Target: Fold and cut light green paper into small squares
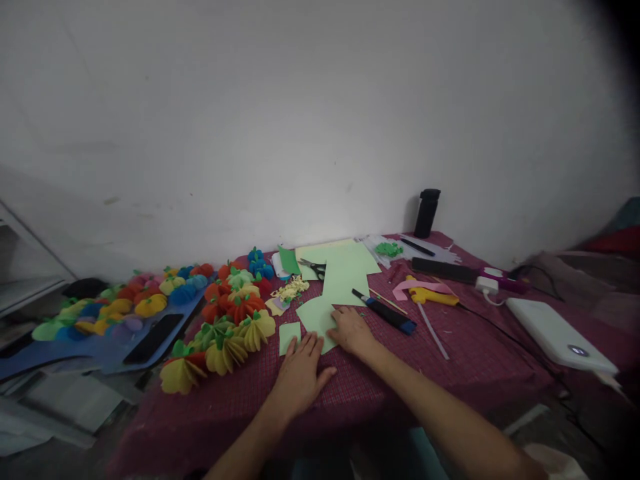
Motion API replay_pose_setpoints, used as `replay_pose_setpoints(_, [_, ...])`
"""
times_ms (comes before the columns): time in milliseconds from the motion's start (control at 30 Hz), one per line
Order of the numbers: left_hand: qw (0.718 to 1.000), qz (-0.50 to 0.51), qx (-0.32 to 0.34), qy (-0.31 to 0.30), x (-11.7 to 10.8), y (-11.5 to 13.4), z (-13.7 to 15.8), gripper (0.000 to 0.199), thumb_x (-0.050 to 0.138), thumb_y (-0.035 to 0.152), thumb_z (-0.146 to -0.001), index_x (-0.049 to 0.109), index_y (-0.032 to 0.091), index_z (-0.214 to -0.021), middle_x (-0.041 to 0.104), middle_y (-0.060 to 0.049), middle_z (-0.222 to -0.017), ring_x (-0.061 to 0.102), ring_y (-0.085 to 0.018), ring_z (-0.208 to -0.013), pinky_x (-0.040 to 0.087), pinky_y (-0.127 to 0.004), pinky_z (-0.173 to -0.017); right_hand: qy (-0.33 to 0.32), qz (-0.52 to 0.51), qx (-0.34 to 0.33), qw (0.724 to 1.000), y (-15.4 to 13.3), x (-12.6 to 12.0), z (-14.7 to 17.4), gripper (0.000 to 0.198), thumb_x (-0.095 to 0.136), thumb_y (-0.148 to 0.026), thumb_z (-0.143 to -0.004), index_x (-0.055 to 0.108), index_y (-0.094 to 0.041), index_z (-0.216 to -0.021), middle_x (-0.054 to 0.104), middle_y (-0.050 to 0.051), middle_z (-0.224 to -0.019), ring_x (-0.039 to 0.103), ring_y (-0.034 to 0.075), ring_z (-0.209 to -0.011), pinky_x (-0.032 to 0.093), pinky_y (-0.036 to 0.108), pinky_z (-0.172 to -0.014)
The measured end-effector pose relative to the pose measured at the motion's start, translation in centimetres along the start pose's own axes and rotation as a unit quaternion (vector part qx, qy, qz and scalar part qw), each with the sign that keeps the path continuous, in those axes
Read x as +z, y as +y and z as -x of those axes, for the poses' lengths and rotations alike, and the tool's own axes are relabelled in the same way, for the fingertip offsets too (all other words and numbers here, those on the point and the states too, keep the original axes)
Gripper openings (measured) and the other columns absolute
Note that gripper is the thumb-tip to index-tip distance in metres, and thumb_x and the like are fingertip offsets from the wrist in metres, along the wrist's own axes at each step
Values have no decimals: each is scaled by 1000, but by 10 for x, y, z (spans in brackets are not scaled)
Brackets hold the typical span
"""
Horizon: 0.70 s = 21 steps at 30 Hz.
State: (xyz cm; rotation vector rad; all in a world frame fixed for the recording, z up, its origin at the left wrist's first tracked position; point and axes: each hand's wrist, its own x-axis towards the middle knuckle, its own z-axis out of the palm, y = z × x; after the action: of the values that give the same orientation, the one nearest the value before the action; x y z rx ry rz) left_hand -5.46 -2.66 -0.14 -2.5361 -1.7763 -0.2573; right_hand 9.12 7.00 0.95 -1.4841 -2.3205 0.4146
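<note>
My left hand lies flat with its fingers spread, the fingertips at the lower edge of a small pale green paper piece. Just to its right, my right hand rests with its fingers on a pale green paper with a curved edge, pressing it to the table. Beyond it lies a larger pale green sheet. A black and blue utility knife is to the right of my right hand. Black-handled scissors lie on the papers behind.
Colourful paper pumpkins crowd the left side, with more on a blue board. At right are a yellow glue gun, a pink paper strip, a white power bank and cords. A black bottle stands by the wall.
</note>
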Motion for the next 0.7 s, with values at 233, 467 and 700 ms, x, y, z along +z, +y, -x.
replay_pose_setpoints(233, [1000,9,-7,11,0,3,1,53,29,47,-85,34,16,-129,36,-11,-134,25,-22,-125,13,-45,-103,33,-40,-1,999,-5,11,-3,34,48,-12,-69,57,-12,-102,59,13,-103,50,23,-99,31,31,-87])
replay_pose_setpoints(467, [941,279,-108,158,-2,0,0,45,43,41,-82,44,18,-120,46,-11,-125,39,-23,-117,27,-40,-97,82,-150,9,985,5,4,-8,29,42,-12,-72,58,-16,-96,64,6,-93,57,17,-85,41,25,-74])
replay_pose_setpoints(700, [673,689,-228,143,-8,4,-34,46,62,40,-69,53,14,-106,61,-11,-97,58,-20,-86,45,-29,-70,135,-347,-68,926,6,-20,31,25,47,-22,-74,57,-17,-97,63,4,-92,57,17,-80,44,27,-70])
